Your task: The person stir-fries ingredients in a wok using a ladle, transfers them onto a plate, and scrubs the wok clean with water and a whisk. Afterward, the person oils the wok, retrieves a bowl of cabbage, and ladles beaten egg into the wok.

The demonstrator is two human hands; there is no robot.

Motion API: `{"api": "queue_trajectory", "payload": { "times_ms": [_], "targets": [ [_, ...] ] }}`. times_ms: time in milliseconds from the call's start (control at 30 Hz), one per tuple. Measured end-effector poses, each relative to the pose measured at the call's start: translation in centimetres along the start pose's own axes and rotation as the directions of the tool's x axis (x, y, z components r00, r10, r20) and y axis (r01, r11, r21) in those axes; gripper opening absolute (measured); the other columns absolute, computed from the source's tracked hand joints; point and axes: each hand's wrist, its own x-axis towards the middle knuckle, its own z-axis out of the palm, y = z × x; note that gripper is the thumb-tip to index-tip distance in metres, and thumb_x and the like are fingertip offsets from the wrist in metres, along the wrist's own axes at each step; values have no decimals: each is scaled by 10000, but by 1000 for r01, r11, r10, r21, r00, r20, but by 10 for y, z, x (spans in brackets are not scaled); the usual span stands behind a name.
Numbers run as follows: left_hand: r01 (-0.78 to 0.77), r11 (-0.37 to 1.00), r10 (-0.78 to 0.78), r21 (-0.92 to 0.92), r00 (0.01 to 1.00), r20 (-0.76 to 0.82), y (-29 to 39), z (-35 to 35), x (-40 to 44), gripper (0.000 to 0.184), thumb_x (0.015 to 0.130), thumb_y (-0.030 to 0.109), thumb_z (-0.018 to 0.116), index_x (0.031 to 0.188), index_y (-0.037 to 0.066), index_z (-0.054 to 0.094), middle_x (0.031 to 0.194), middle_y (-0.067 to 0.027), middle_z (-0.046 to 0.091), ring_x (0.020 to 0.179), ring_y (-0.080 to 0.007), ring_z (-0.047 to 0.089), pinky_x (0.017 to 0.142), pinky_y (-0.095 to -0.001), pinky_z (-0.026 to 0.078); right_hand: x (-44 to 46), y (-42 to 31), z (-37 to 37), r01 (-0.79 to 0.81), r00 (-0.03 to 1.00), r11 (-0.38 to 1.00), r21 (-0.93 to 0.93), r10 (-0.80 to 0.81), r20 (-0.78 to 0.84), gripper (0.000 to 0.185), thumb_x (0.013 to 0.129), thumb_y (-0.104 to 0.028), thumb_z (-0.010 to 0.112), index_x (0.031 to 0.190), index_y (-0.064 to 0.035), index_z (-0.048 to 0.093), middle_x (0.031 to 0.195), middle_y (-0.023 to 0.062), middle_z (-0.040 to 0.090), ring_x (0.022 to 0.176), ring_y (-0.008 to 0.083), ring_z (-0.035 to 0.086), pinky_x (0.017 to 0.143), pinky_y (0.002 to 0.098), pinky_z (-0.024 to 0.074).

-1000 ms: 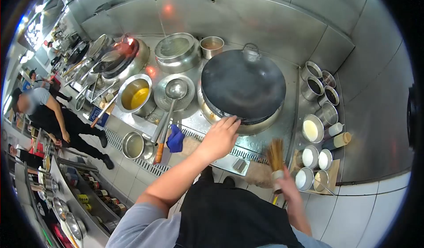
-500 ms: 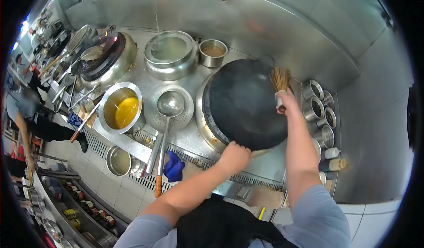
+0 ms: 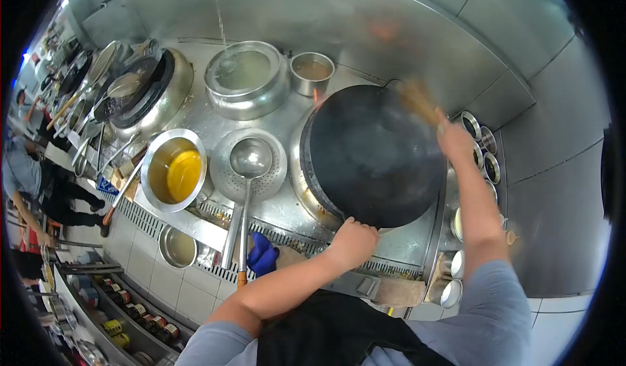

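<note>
Clock: read from the middle of the wok, with 12 at the top of the view.
Wok: black, over the burner ring (image 3: 305,187) on the steel bench (image 3: 189,117); the ring's pale edge shows from about 7 to 10 o'clock.
Left hand (image 3: 354,243): between 6 and 7 o'clock, grip clenched on the near rim of the wok (image 3: 365,147).
Right hand (image 3: 454,139): between 2 and 3 o'clock, grip closed around the bamboo brush (image 3: 417,99).
Brush bristles: blurred, near the wok's rim at 1 o'clock; contact cannot be told.
Ladle (image 3: 250,159): 9 o'clock, bowl resting on the perforated strainer (image 3: 276,187), handle towards the wearer.
Yellow liquid: in the steel pot (image 3: 152,182), farther out at 9 o'clock.
Wide pot (image 3: 251,106): 10 o'clock, a thin stream of water above it.
Small pot (image 3: 310,87): about 11 o'clock, holding brownish liquid.
Blue cloth (image 3: 263,255): between 7 and 8 o'clock, just beside the ladle's handle.
Seasoning containers (image 3: 451,294): a row from 2 to 5 o'clock.
Co-worker (image 3: 25,165): 9 o'clock, well apart, in a grey top.
</note>
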Motion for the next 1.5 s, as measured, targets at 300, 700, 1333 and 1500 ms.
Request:
{"api": "queue_trajectory", "payload": {
  "times_ms": [300, 700, 1333, 1500],
  "targets": [
    [-4, 998, 12, 63, 991, -137, -1, 10, -2, 288, 895, 303, 496, 764, 72, 608, 693, -101, 635, 673, -251, 625, 694, -381, 440, -101, -95, 9, -82, 637, 518, 852, -630, 444, 784, 749, -316, 694, 1427, -281, 301, 1038, 92, 627, 722, 187, 609, 507, 305, 525],
    [3, 1000, 0, 17, 977, -213, 0, 7, -8, 193, 842, 224, 552, 777, 48, 596, 811, -117, 635, 806, -259, 601, 746, -376, 430, -119, -108, 27, -325, 570, 481, 814, -587, 574, 767, 824, -283, 617, 1462, -232, 194, 778, 97, 600, 476, 186, 556, 417, 320, 489],
    [-2, 998, 29, 56, 873, -488, 14, 14, -54, 422, 747, 84, 537, 1154, -26, 551, 1124, -124, 565, 1113, -255, 510, 928, -390, 384, -114, 39, 2, 436, 362, 785, 440, -601, 713, 730, 797, -472, 617, 1429, -290, 299, 1367, 166, 442, 1236, 301, 444, 978, 384, 398],
    [-28, 999, 7, -37, 876, -481, 13, 12, -47, 420, 730, 68, 551, 1138, -31, 554, 1122, -132, 563, 1104, -269, 513, 908, -397, 394, -25, 63, -43, -73, 997, 997, 7, 73, 17, 411, 858, -213, 475, 1263, -142, 470, 1000, 160, 650, 935, 313, 628, 772, 423, 498]
  ]
}}
